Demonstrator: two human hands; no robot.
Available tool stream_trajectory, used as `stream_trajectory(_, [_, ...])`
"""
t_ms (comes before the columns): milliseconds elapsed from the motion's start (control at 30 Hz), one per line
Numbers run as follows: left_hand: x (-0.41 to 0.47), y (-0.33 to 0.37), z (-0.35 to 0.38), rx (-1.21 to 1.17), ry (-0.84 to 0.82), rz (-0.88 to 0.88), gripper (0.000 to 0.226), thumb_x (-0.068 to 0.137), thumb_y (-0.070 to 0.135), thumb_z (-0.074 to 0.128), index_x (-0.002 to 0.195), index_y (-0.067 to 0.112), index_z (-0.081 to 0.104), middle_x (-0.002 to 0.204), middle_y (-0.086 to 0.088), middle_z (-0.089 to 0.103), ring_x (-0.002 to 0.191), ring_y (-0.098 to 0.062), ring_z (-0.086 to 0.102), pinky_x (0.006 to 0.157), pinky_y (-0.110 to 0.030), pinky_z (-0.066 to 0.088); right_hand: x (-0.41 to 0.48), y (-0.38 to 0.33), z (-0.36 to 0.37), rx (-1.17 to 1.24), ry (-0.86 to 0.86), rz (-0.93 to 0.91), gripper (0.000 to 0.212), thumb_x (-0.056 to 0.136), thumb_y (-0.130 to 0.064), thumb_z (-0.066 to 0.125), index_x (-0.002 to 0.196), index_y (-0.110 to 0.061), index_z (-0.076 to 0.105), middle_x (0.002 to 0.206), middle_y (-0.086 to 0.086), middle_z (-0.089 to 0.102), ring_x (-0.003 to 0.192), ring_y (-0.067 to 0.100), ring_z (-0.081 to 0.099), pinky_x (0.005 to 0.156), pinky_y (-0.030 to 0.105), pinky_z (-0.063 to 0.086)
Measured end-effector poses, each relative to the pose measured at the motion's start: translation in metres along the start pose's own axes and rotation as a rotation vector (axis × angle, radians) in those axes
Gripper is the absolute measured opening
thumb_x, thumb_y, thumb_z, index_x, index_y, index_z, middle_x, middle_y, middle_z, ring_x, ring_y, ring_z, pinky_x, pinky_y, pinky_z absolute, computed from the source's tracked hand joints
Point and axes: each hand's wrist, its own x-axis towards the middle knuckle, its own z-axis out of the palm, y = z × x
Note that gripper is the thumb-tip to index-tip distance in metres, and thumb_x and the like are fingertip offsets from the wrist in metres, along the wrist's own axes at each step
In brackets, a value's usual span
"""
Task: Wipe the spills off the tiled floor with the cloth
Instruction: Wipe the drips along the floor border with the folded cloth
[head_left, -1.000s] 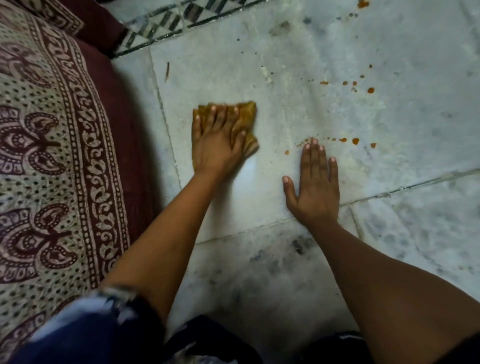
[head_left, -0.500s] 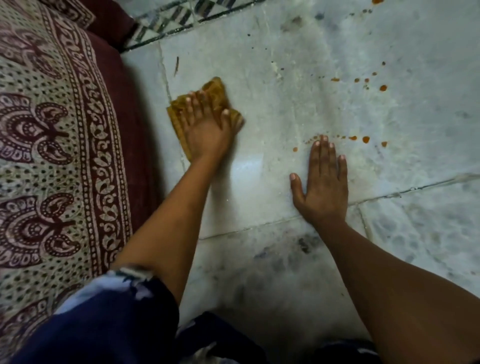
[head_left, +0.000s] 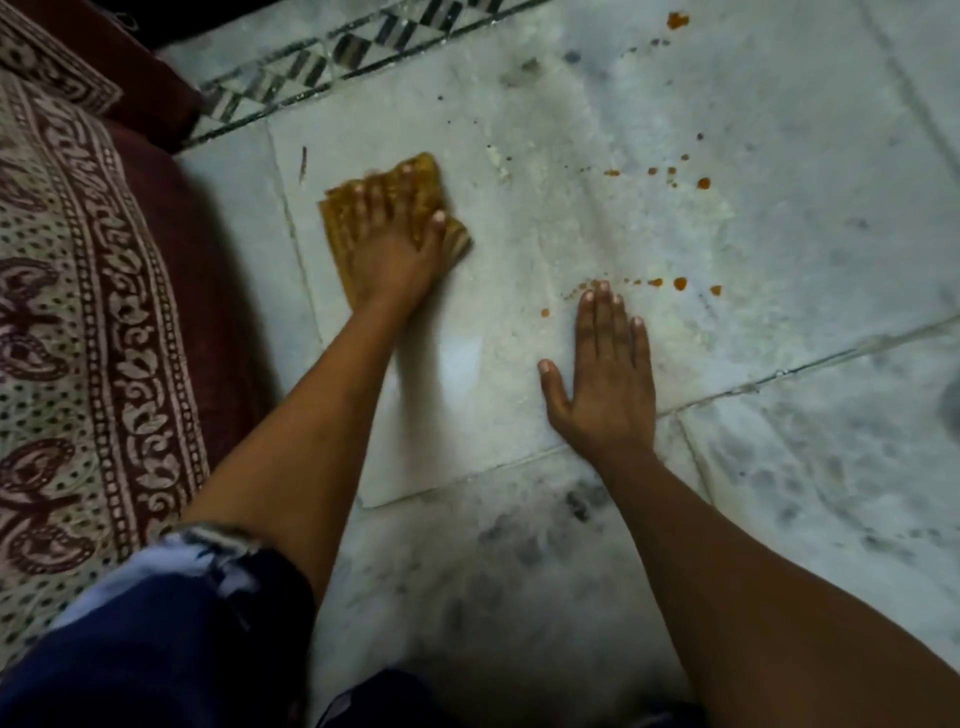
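Pressing the cloth (head_left: 337, 221) flat under straight fingers (head_left: 373, 210), the left hand (head_left: 397, 244) sits off left of the spills (head_left: 680, 283), while the right hand (head_left: 605, 379) lies flat and empty on the floor (head_left: 524, 234), probably just propping.

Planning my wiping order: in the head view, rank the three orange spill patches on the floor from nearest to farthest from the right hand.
1. Row of orange drops, just beyond the right hand.
2. Scattered orange drops, farther ahead, slightly right.
3. Single orange blot, at the picture's top edge.
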Motion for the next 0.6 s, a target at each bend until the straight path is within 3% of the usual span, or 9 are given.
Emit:
stream_trajectory(100, [-0.044, 0.029, 0.014, 0.008, -0.034, 0.295, 0.065, 0.092, 0.054, 0.024, 0.150, 0.028, 0.012, 0.159, -0.007, 0.005, 0.147, -0.023, 0.000, 0.115, -0.035, -0.008, -0.001, 0.001, -0.002, 0.015, 0.007, 0.001, 0.076, 0.090, -0.046, 0.033, 0.149, -0.005, 0.012, 0.157, 0.012, 0.011, 0.145, 0.022, 0.009, 0.118, 0.037, 0.005])
stream_trajectory(200, [-0.098, -0.010, 0.013, 0.059, -0.082, 0.538, 0.063, 0.092, 0.054, 0.023, 0.148, 0.029, 0.016, 0.158, -0.005, 0.012, 0.146, -0.022, 0.008, 0.115, -0.033, -0.002, -0.001, 0.000, -0.001, 0.039, 0.018, 0.003, 0.075, 0.090, -0.044, 0.034, 0.149, -0.004, 0.012, 0.157, 0.013, 0.010, 0.145, 0.023, 0.008, 0.118, 0.037, 0.005])
stream_trajectory(300, [-0.091, -0.049, 0.004, 0.087, -0.079, 0.384, 0.065, 0.089, 0.057, 0.021, 0.148, 0.030, 0.019, 0.158, -0.002, 0.013, 0.146, -0.021, 0.009, 0.115, -0.042, 0.005, -0.002, 0.002, 0.000, 0.053, 0.044, 0.005, 0.073, 0.091, -0.043, 0.036, 0.148, -0.003, 0.015, 0.157, 0.014, 0.013, 0.145, 0.023, 0.010, 0.118, 0.039, 0.008])
stream_trajectory(433, [-0.040, 0.006, 0.004, 0.062, -0.019, 0.138, 0.058, 0.097, 0.053, 0.027, 0.150, 0.035, 0.010, 0.160, 0.000, 0.005, 0.147, -0.020, -0.002, 0.117, -0.047, -0.001, -0.002, 0.001, -0.004, 0.112, 0.080, -0.005, 0.071, 0.093, -0.042, 0.033, 0.148, -0.002, 0.014, 0.156, 0.015, 0.013, 0.145, 0.023, 0.009, 0.118, 0.037, 0.008])
stream_trajectory(500, [-0.032, 0.047, 0.013, 0.079, -0.032, 0.159, 0.059, 0.097, 0.052, 0.026, 0.150, 0.033, 0.009, 0.160, -0.001, 0.004, 0.147, -0.022, -0.002, 0.117, -0.047, -0.005, -0.003, 0.009, -0.007, 0.130, 0.109, 0.040, 0.068, 0.093, -0.039, 0.030, 0.148, -0.002, 0.014, 0.156, 0.015, 0.014, 0.145, 0.023, 0.010, 0.118, 0.037, 0.006])
stream_trajectory(600, [-0.073, 0.081, 0.028, 0.113, -0.042, 0.357, 0.063, 0.092, 0.055, 0.018, 0.150, 0.032, 0.010, 0.160, -0.002, 0.006, 0.147, -0.022, 0.000, 0.115, -0.044, -0.008, -0.006, 0.046, -0.020, 0.069, 0.168, 0.236, 0.067, 0.092, -0.038, 0.027, 0.146, 0.001, 0.020, 0.154, 0.019, 0.018, 0.144, 0.030, 0.017, 0.116, 0.039, 0.008])
